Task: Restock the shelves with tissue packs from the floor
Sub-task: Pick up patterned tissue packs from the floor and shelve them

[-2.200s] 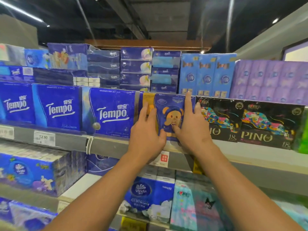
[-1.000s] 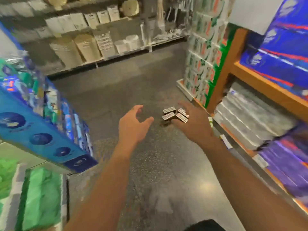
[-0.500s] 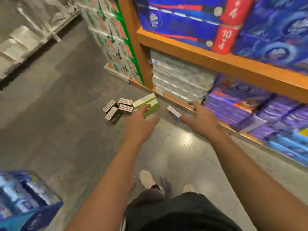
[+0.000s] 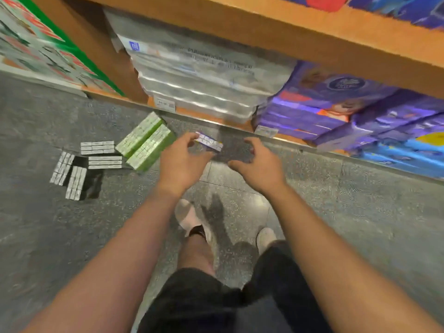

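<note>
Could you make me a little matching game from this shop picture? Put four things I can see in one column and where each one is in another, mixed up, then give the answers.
Things:
1. small purple pack
2. green packs
3. grey-and-black packs
4. clear-wrapped bundles

Places:
A. on the bottom shelf, under the wooden board
B. on the floor, farthest left
C. at the left hand's fingertips
D. on the floor, just left of the left hand

Pairs: 1-C, 2-D, 3-B, 4-A

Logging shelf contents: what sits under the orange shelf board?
Under the orange shelf board, clear-wrapped grey packs are stacked beside purple packs. Anything behind them is hidden.
</note>
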Available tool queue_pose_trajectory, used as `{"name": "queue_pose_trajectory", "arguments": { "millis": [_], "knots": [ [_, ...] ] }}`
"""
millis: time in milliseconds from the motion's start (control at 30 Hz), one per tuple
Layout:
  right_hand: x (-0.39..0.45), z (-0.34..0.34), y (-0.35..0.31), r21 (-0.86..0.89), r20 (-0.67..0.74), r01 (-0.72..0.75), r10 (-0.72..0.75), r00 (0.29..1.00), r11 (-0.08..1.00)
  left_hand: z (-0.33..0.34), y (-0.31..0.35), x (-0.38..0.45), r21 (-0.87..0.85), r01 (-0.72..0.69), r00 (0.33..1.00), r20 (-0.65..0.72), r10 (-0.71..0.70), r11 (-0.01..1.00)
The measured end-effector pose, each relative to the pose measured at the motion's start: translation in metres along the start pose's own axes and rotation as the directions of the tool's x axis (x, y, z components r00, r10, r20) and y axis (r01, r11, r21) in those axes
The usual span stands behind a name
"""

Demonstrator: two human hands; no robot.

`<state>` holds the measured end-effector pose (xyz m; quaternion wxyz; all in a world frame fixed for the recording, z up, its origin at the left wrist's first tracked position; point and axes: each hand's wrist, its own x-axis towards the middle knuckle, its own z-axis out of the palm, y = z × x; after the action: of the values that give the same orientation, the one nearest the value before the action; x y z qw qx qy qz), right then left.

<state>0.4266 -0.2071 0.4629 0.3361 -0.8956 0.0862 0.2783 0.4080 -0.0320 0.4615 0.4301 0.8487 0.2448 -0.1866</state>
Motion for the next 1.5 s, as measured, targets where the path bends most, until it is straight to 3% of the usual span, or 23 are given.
{"name": "queue_pose_trajectory", "arguments": {
  "millis": [233, 400, 567, 733, 800, 1000, 1233, 1500],
  "knots": [
    [0.191, 0.157, 0.074, 0.020, 0.080, -0.079, 0.078, 0.994, 0.997, 0.080, -0.124, 0.184, 0.140, 0.035, 0.992, 0.115, -0.052, 0.990],
    [0.297, 0.247, 0.155, 0.002, 0.087, -0.130, 0.130, 0.988, 0.991, 0.184, -0.201, 0.290, 0.109, 0.089, 0.994, 0.049, -0.095, 0.990],
    [0.349, 0.301, 0.211, -0.008, 0.049, -0.098, 0.099, 0.994, 0.995, 0.267, -0.256, 0.357, 0.126, 0.161, 0.987, -0.017, -0.161, 0.979],
    [0.379, 0.327, 0.223, 0.052, 0.072, -0.053, 0.049, 0.996, 0.997, 0.279, -0.285, 0.399, 0.111, 0.098, 0.994, -0.063, -0.092, 0.989],
    [0.373, 0.326, 0.216, 0.072, 0.015, -0.065, 0.064, 0.998, 0.995, 0.274, -0.288, 0.394, 0.092, 0.071, 0.996, -0.066, -0.065, 0.993],
    [0.313, 0.283, 0.164, 0.001, -0.098, 0.043, -0.042, 0.994, 0.999, 0.213, -0.259, 0.332, 0.082, 0.081, 0.989, -0.130, -0.070, 0.993],
    [0.212, 0.206, 0.023, -0.085, -0.138, 0.220, -0.231, 0.963, 0.972, 0.054, -0.166, 0.221, 0.011, 0.116, 0.947, -0.302, -0.107, 0.993],
    [0.084, 0.118, -0.168, 0.030, -0.054, 0.579, -0.577, 0.815, 0.815, -0.154, -0.067, 0.059, -0.053, 0.090, 0.743, -0.662, -0.103, 0.995]
  ]
}}
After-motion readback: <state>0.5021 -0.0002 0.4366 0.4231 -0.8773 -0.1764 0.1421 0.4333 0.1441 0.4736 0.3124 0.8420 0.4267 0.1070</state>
